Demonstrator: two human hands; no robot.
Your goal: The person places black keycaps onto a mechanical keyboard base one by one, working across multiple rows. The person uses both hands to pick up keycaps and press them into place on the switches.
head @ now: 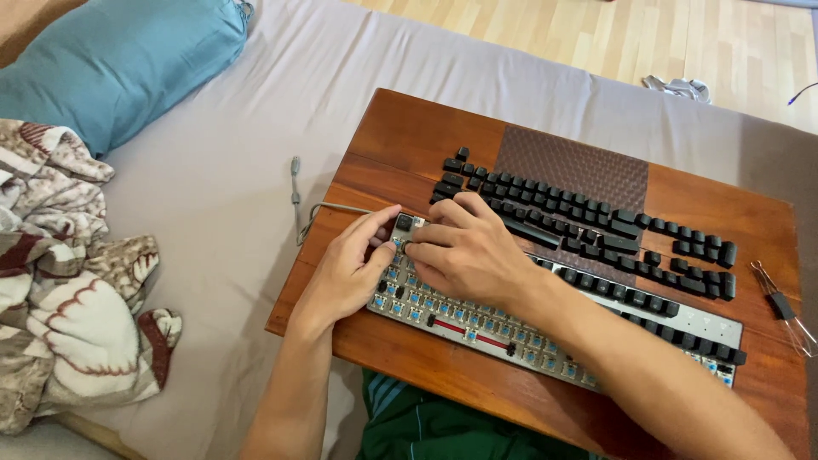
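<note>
Keycaps (596,223) black, loose in rows; keyboard (477,317) plate silver-grey, switches (426,300) blue, two red bars (464,332) along front edge. Board (400,136) reddish-brown wood. Mat (573,166) brown, woven diamond pattern. Sheet (213,170) pale grey; pillow (119,60) teal. Blanket (68,281) cream with maroon-brown print. Shorts (426,426) dark green, striped

Both hands' fingers (423,232) press a keycap (404,223) onto the keyboard (477,328).

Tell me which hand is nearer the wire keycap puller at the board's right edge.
Right. The right hand lies on the keyboard, well left of the keycap puller; the left hand sits farther left still.
</note>
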